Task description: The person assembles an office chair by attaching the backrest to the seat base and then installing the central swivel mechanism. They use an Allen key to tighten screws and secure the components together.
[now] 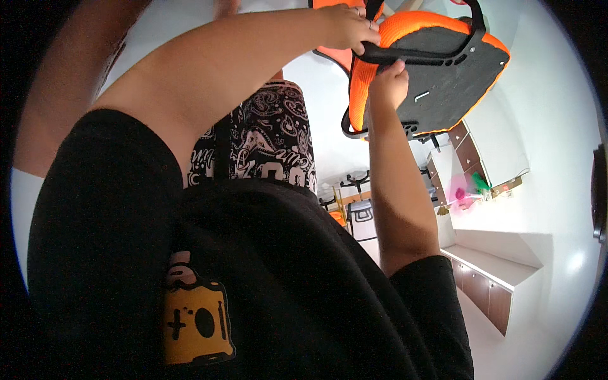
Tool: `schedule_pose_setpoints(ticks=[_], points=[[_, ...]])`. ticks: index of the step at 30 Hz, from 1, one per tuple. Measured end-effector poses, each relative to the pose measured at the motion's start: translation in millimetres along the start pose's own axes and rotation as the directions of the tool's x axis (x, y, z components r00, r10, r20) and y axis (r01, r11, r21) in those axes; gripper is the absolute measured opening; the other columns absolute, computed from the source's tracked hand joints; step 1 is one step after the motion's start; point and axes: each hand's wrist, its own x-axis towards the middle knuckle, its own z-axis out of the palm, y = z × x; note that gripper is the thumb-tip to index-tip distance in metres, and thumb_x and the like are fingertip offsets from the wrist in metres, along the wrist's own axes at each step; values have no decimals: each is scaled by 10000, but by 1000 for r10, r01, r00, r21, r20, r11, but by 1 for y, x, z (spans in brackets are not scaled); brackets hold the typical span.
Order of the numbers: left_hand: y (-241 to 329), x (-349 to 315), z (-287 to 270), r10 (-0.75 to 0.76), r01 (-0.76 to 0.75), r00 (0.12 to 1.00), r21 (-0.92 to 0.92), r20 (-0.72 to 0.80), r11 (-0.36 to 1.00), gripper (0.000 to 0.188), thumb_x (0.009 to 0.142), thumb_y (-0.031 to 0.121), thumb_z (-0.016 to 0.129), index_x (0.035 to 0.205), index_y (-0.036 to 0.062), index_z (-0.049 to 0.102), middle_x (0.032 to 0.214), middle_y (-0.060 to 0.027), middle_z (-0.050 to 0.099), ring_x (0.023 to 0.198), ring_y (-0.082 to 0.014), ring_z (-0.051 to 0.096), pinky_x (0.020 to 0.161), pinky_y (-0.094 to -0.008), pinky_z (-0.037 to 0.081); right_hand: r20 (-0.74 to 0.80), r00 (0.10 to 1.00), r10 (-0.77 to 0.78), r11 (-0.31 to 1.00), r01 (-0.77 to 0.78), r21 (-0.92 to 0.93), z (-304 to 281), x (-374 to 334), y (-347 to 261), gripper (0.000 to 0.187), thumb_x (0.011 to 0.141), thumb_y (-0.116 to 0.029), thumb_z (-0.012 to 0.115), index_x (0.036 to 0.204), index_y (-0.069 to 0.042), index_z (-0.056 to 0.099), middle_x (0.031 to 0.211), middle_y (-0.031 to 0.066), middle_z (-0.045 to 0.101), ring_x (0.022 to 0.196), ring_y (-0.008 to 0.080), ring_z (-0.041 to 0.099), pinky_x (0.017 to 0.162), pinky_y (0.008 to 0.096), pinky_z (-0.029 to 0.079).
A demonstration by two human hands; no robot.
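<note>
An overturned chair seat with orange mesh edging shows its black underside at the upper right. A black armrest with slotted mounting holes lies across that underside, its loop rising at the far right. My left hand is closed around the armrest's left end. Just below it, my right hand has curled fingers, its thumb against the lower edge of the armrest; what its fingers hold is hidden. A small L-shaped silver hex key lies on the black underside, to the right of my right hand.
Another orange panel stands behind the seat's left side. A low white cabinet with brown doors is at the right. Taller brown-and-white cabinets and a pink-wrapped bouquet are beyond the seat. Black chair bases appear past my right forearm.
</note>
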Motion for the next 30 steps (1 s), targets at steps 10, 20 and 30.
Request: schedule_pose_setpoints(ticks=[10, 20, 30], points=[[5, -3, 25, -25, 44, 992, 159, -125, 986, 442, 823, 362, 651, 1243, 269, 550, 1226, 35, 562, 1187, -258, 486, 979, -414, 432, 62, 875, 480, 860, -483, 164, 5, 6, -24, 470, 994, -345, 343, 1133, 4, 624, 1101, 199, 663, 1017, 345, 633, 828, 418, 506], [23, -21, -14, -42, 38, 999, 108, 34, 993, 441, 822, 285, 655, 1249, 224, 565, 1206, 8, 577, 1142, -260, 528, 959, -428, 467, 566, 776, 280, 666, -581, 467, -35, -14, -23, 164, 964, -167, 449, 1074, -119, 561, 935, 11, 673, 822, 118, 649, 606, 258, 364], [14, -33, -10, -83, 58, 989, 201, 120, 978, 472, 830, 348, 648, 1285, 276, 547, 1200, 51, 558, 1148, -230, 501, 936, -437, 461, 655, 732, -189, 979, 194, 66, -38, 20, 19, 179, 963, -263, 573, 969, -88, 609, 877, 4, 668, 765, 80, 629, 538, 227, 390]])
